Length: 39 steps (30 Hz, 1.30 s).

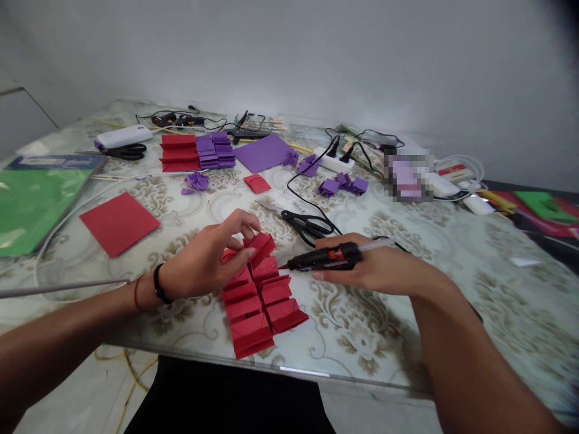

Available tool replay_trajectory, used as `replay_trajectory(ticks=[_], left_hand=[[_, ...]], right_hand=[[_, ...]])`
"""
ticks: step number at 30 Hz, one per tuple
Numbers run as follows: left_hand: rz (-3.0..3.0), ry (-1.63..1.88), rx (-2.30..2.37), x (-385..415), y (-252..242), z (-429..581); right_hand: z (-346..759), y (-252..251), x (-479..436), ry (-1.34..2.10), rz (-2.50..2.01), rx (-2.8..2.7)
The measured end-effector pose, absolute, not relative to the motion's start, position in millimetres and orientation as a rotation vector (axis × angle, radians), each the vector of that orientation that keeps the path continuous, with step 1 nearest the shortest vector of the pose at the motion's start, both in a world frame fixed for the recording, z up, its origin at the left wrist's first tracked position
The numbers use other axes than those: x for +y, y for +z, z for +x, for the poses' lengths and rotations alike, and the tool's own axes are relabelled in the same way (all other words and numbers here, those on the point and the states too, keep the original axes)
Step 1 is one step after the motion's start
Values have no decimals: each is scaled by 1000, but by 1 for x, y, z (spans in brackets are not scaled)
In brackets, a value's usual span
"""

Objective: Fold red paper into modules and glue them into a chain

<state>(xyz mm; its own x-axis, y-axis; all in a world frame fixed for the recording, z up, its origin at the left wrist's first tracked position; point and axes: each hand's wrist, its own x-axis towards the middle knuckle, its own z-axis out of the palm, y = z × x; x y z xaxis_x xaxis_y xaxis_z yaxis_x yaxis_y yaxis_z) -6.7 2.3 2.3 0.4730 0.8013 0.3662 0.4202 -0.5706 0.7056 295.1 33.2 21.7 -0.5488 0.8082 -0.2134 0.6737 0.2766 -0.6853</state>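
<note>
My left hand [221, 253] pinches a flap at the far end of a folded red paper piece [253, 325], lifting it between thumb and fingers. This piece lies near the table's front edge and is built of several pleated red units in two columns. My right hand [375, 265] is wrapped round a black hot glue gun [325, 258] with a clear glue stick out of its back. The gun's nozzle points left, right beside the raised flap; whether it touches the paper I cannot tell.
Black-handled scissors [307, 224] lie beyond the glue gun, near its cord. Further back are a white power strip [335, 161], folded purple pieces [344, 184] and purple paper [263, 152]. A red square sheet [120, 223] and a green paper pack [43, 205] lie left.
</note>
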Motion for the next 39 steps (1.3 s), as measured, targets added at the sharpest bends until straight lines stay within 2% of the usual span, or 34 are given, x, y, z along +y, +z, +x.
replay_trajectory(ticks=[4,13,17,21,25,28,39], left_hand=[[2219,920,1024,3,1,-7],[2310,850,1103,0,0,-8],[2363,847,1122,1,-2,-8],[2364,826,1126,1,-2,-7],[2354,813,1135,1,-2,-6],[2383,798,1147,0,-1,-6],[2561,786,1118,0,-4,-4]], right_hand=[[304,31,31,978,-1450,-2440],[324,19,57,259,-1608,-2491],[332,14,59,235,-1734,-2605],[318,21,27,29,-1532,-2520],[273,16,-20,342,-1082,-2628],[248,3,-42,469,-908,-2613],[240,-26,-51,393,-836,-2434]])
